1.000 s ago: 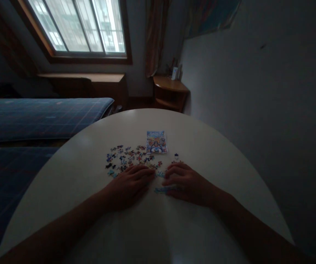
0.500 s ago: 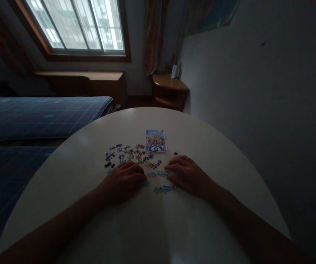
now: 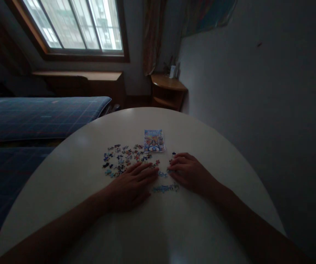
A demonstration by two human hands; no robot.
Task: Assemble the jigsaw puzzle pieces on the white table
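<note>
My left hand [image 3: 134, 183] lies palm down with fingers stretched out over the table, its fingertips beside a small light-blue joined group of jigsaw pieces [image 3: 162, 174]. It hides some of the loose pieces. To the right of that group rests my right hand [image 3: 188, 170], fingers bent and fingertips low by the pieces; what they hold, if anything, is hidden. Nearer to me lies a joined strip of blue jigsaw pieces [image 3: 165, 188]. Many loose jigsaw pieces [image 3: 120, 158] are spread beyond my left hand. A single dark piece [image 3: 174, 153] sits past my right fingers.
A colourful picture sheet or packet [image 3: 154, 140] lies behind the pieces on the round white table [image 3: 201, 220]. Beds with blue plaid covers [image 3: 42, 113] stand on the left. A wall [image 3: 242, 91] rises on the right, with a corner shelf [image 3: 168, 82] behind.
My left hand has moved right and its fingers have straightened, covering pieces that showed before. My right hand has shifted slightly, and the view has turned a little.
</note>
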